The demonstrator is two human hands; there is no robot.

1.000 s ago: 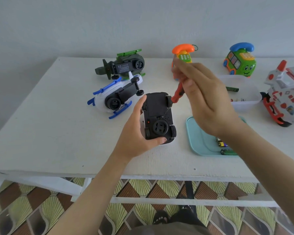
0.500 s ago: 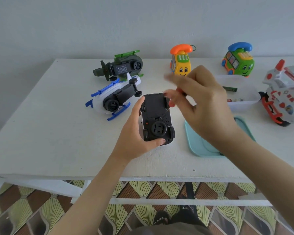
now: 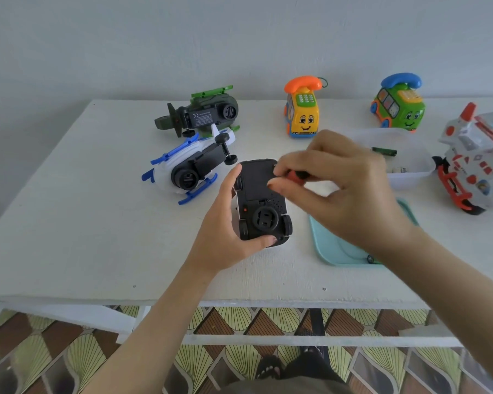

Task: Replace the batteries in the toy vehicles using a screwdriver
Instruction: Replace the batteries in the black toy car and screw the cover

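This looks like a room in a home, though little beyond 1 wall shows. A white painted table stands against a bare pale wall, over a floor of decorative brown and yellow-green fan-pattern tiles. Children's toys sit on the table: a green helicopter, a white-and-blue helicopter, a yellow telephone car and a green telephone car. A sandalled foot shows below.

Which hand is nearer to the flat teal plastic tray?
Right. The right hand is above the far edge of the teal tray; the left hand grips the black toy car left of it.
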